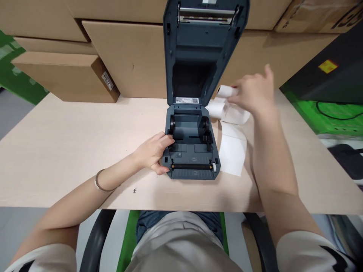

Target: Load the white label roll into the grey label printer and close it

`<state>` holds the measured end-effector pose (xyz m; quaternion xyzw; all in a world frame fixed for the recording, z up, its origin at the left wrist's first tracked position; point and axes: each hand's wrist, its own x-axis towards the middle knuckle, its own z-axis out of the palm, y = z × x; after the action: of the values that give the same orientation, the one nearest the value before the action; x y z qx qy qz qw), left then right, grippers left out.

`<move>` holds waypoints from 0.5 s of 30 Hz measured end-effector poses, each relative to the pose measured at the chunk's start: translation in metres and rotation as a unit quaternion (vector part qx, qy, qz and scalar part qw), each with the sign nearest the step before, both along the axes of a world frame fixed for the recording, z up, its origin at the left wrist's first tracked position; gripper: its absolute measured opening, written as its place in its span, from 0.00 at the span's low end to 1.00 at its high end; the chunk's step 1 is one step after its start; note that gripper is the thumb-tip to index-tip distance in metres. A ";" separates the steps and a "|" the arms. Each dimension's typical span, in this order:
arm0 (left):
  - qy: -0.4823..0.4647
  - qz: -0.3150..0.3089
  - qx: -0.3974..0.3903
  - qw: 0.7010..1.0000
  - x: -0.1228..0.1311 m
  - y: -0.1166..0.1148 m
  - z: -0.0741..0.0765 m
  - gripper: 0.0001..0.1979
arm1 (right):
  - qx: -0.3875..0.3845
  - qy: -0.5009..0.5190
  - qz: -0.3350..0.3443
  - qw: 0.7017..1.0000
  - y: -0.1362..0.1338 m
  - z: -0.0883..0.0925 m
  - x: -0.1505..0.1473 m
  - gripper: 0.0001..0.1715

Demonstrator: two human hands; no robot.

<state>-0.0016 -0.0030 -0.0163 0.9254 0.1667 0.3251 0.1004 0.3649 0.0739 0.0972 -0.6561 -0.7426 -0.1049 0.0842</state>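
Observation:
A dark grey label printer (188,147) stands on the table with its lid (198,56) raised and its roll bay bare. My left hand (154,153) grips the printer's left side, fingers over the rim and thumb low near the front corner. Behind and right of the printer, my right hand (252,90) is closed around the end of a small white paper roll (227,91). Another white roll (216,109) lies just below it, against the printer's back right. A loose strip of white labels (233,149) trails along the table beside the printer.
Cardboard boxes (127,60) line the back of the table, with a smaller box (65,77) at the back left. To the right stands a dark case with a yellow sticker (328,66) above a green surface (337,121). The table's front edge runs close to my lap.

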 end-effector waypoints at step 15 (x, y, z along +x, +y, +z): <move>-0.007 -0.006 0.023 1.000 0.001 0.002 -0.002 0.47 | -0.083 0.475 0.235 0.844 -0.058 0.048 -0.013 0.22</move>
<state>-0.0003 -0.0008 -0.0182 0.9262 0.1527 0.3348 0.0818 0.3522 0.0159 0.1449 -0.4362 -0.7496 0.3043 0.3940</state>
